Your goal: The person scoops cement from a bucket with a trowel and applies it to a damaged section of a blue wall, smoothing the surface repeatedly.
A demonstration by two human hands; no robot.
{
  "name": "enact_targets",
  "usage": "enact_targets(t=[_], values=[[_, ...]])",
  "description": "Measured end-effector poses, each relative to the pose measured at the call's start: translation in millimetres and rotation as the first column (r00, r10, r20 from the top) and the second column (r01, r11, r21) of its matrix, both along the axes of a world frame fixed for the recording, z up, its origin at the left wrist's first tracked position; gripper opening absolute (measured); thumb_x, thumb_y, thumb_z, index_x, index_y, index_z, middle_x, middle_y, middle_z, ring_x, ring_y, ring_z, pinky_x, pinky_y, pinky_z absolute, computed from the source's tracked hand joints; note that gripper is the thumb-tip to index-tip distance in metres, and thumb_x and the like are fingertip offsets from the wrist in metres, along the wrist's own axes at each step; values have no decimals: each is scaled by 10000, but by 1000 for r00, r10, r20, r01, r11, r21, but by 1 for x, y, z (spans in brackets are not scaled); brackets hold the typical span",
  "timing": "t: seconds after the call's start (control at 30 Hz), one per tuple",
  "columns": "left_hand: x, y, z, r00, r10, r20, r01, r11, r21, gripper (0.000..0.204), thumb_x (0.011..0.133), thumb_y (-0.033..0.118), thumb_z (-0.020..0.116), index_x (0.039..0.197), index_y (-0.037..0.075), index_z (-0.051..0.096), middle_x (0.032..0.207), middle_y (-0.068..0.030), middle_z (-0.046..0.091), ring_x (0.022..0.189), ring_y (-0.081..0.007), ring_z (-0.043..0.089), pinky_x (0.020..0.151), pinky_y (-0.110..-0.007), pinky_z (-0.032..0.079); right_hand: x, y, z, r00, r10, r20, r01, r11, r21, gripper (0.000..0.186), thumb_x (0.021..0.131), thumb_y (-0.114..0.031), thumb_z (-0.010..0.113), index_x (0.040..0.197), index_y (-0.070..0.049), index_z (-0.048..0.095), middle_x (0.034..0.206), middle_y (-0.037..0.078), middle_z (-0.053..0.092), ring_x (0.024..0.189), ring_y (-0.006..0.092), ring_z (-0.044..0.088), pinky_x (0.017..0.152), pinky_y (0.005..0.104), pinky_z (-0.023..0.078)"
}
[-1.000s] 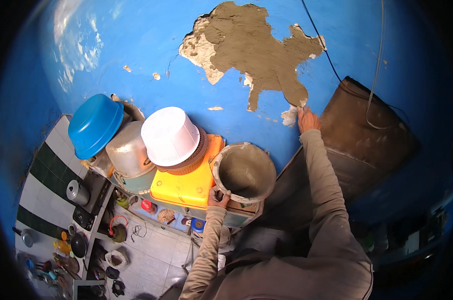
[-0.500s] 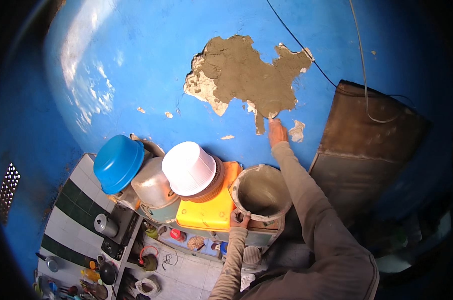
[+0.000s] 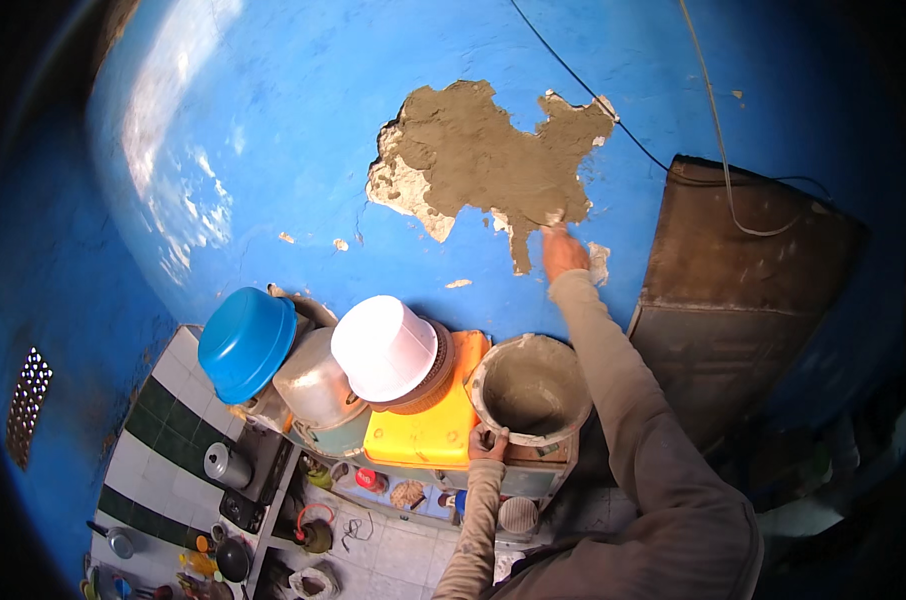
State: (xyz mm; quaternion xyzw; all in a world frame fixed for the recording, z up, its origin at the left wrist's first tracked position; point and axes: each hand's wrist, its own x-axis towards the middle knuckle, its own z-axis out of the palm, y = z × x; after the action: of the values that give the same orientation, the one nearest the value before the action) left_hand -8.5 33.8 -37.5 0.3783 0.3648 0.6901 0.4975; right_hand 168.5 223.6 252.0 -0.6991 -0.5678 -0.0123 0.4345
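Observation:
On the blue wall (image 3: pixel 303 180) spreads an irregular patch of wet grey-brown mortar (image 3: pixel 493 150), with bare pale plaster showing along its lower left. My right hand (image 3: pixel 565 252) is up at the patch's lower right edge, fingers closed and pointing at the mortar. Whatever it grips is too small and hidden to name. Below, a mortar-smeared bucket (image 3: pixel 579 425) stands with grey mortar (image 3: pixel 529 392) inside. My left hand (image 3: pixel 487 444) is closed on the near left of its rim.
Left of the bucket are a yellow container (image 3: pixel 413 440), a white tub (image 3: pixel 385 348), a metal pot (image 3: pixel 318 372) and a blue basin (image 3: pixel 245 345). A brown panel (image 3: pixel 743 290) leans at the right. Cables (image 3: pixel 573 70) hang across the wall. Kitchenware fills the lower left.
My right hand has shifted slightly up against the mortar's lower edge. My left hand stays on the bucket rim. The whole view has tilted and shifted a little.

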Motion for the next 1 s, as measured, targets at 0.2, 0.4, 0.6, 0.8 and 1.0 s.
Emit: enact_targets(t=[0.2,0.4,0.6,0.8,1.0], values=[[-1,2,-13,999,10,-47,-11,1000,-25,348,749,69,687,1023,-19,492,905,-55,590,816,-111,542,765,-242,430,40,-63,-53,999,16,-29,-18,996,-85,378,897,-383,381,1020,-51,511,869,247,598,848,446,546,735,516,414],[-2,-5,-3,1000,-4,-23,4,1000,-20,323,772,71,663,1022,-20,480,931,-64,587,841,-119,545,788,-246,424,50,-174,-77,917,315,246,-154,847,-509,344,795,-385,539,840,-54,619,841,199,619,822,372,587,724,470,448],[6,-2,-6,1000,-26,-14,24,994,-111,261,794,91,651,976,12,480,858,-38,568,765,-95,514,708,-227,424,50,-152,-117,764,475,437,-116,767,-631,329,742,-366,603,835,-56,657,810,128,631,851,320,583,771,416,437],[6,-14,16,999,-36,-19,29,964,-264,233,818,136,635,948,29,475,793,-13,540,714,-84,488,645,-217,414,19,-171,-114,933,275,232,-328,914,237,198,803,-210,567,795,-19,618,761,114,597,785,319,573,702,393,429],[-3,-19,-6,989,-147,3,145,972,-185,323,839,175,612,1079,9,472,975,-71,585,897,-144,542,818,-271,424,-20,-267,-130,796,565,-218,-592,801,-86,326,846,-253,540,627,-13,518,554,124,505,496,250,524,493,345,389]])
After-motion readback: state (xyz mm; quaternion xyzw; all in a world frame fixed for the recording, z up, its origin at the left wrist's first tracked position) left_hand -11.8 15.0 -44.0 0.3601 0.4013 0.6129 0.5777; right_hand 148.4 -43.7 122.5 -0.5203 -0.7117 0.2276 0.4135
